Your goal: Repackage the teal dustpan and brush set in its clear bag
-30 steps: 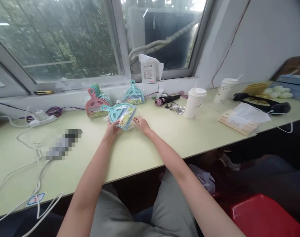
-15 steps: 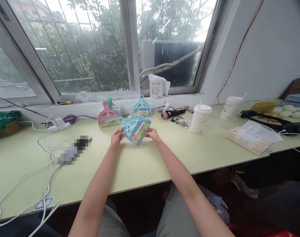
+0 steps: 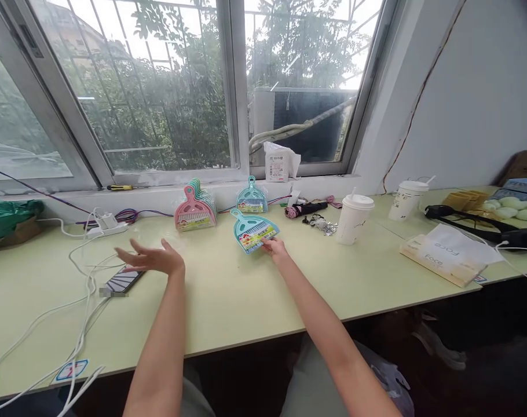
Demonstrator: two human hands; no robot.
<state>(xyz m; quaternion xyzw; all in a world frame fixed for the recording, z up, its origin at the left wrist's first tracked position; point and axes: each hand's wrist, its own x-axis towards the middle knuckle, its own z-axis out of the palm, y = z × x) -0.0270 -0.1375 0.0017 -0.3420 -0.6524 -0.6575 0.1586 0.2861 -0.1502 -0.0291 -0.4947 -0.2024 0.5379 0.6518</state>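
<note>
My right hand (image 3: 274, 247) pinches the lower right edge of a turquoise mini dustpan and brush set (image 3: 252, 230), which is tilted over the table with its handle to the upper left. A printed yellow label crosses its bristles. Off to the left, my left hand (image 3: 153, 259) is empty, fingers spread, above a phone (image 3: 124, 280). Behind, a row of similar sets stands upright, with a pink dustpan (image 3: 194, 209) in front and turquoise ones behind it. Another turquoise dustpan set (image 3: 252, 197) leans by the wall.
White cables (image 3: 83, 324) run over the table's left side near a power strip (image 3: 107, 227). Two lidded paper cups (image 3: 352, 220), a folded umbrella (image 3: 306, 209), keys (image 3: 322, 225), a tissue pack (image 3: 446, 255) and a black strapped device (image 3: 485, 225) lie to the right.
My left hand has let go of the dustpan set and moved left, opening its fingers. The right hand still holds the set, now slightly farther right, with its handle tipped more upward.
</note>
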